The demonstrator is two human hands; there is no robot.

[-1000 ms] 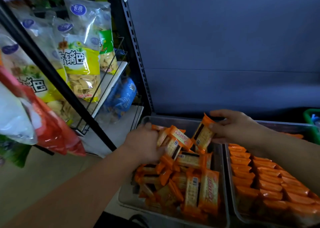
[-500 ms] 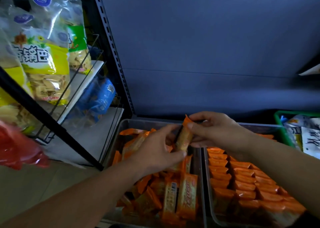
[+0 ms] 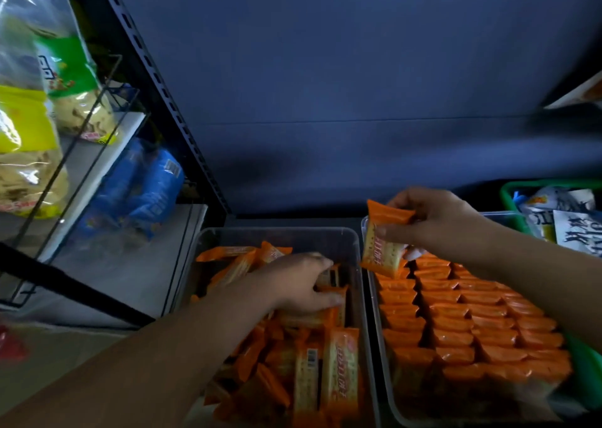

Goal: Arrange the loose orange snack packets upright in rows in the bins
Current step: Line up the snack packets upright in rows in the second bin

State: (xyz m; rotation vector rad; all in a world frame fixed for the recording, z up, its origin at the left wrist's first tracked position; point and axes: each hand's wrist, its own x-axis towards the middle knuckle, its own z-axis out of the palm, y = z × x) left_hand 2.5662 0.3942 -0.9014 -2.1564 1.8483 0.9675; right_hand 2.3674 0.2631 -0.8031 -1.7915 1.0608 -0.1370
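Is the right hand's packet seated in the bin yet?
Not seated: the right hand pinches the packet upright over the right bin's back-left corner; touching unclear.

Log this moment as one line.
right hand: pinches packet over right bin | left hand: in left bin, on loose packets | sorting unfinished
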